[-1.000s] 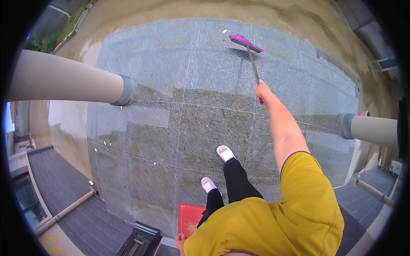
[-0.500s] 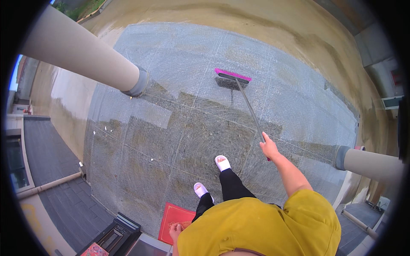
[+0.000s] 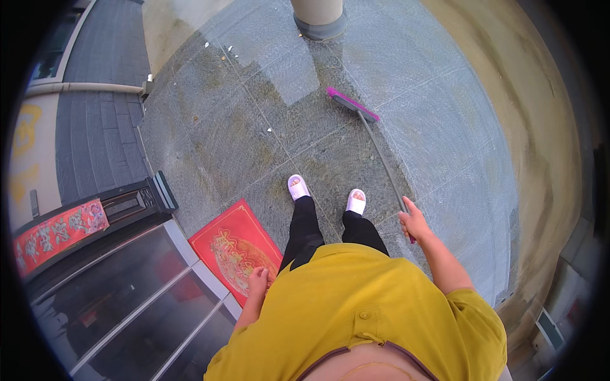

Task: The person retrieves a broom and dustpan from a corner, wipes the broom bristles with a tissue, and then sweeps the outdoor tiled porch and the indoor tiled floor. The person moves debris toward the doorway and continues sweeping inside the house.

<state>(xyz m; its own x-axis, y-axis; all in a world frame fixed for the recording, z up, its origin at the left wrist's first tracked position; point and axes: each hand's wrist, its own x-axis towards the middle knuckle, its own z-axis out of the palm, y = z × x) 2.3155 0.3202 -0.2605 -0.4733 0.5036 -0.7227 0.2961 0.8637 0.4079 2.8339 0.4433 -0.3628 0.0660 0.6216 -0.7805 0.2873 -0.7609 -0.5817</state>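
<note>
I read this as the middle of a sweeping pass across the tiled floor (image 3: 267,146). My right hand (image 3: 414,222) is wrapped around the top end of the broom handle (image 3: 381,152), fingers curled shut on it, arm stretched slightly out to the side. The handle runs up and away from me to the pink broom head (image 3: 351,103), which rests on the grey stone well ahead of my white slippers (image 3: 297,187). My left hand (image 3: 258,279) hangs loose by my hip, holding nothing, fingers relaxed and slightly curled; just beyond it lies a red doormat (image 3: 232,247) at the glass door's threshold.

A few pale scraps of litter (image 3: 222,54) lie scattered near the round pillar base (image 3: 319,22), beyond the broom head. In my judgement the next stroke calls for reaching the head out past those scraps and drawing them back, probably steadier with both hands on the handle.

No bin, dustpan or other container shows anywhere in view.
</note>
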